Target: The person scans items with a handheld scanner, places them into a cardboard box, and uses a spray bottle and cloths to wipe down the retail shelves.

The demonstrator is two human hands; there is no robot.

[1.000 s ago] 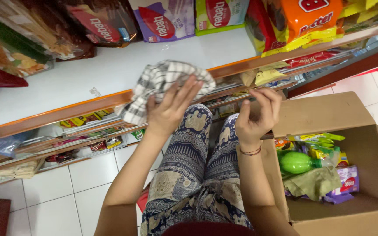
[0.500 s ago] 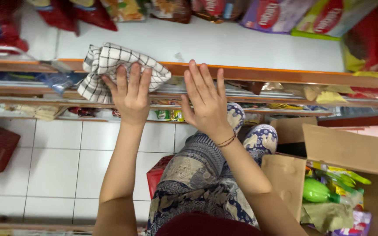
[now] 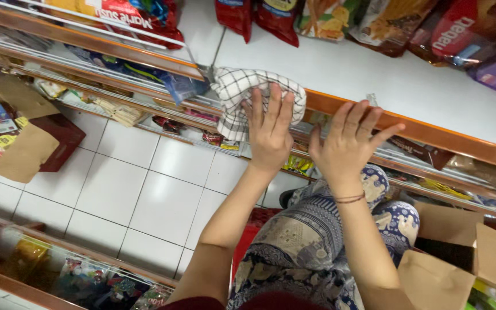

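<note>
- Head view: we record a white checked cloth (image 3: 242, 95) bunched at the front edge of a white store shelf (image 3: 374, 74), draping partly over the shelf's orange edge strip (image 3: 431, 129).
- The left hand (image 3: 271, 135) lies flat on the cloth, fingers spread and extended. It presses down and does not clench; no fold is pinched between thumb and fingers that we can see.
- The right hand (image 3: 348, 146) is released and holds nothing. Its fingers are splayed, the palm faces the shelf front just beside the cloth, and a thin bracelet sits at the wrist. We cannot tell whether the fingertips touch the edge strip.
- Handling judgement: the cloth looks light, soft and limp. It should crumple under pressure, slide easily on the smooth shelf surface and carry no risk of breakage. A flat palm on the bunched middle suits pushing it; lifting it calls for a pinch at a gathered fold or the hanging corner.
- Surroundings: snack bags (image 3: 271, 20) stand at the back of the shelf, well apart from the cloth. Lower racks hold small packets, open cardboard boxes (image 3: 24, 152) sit on the white tiled floor, and the person's patterned trousers (image 3: 317, 247) fill the lower centre.
</note>
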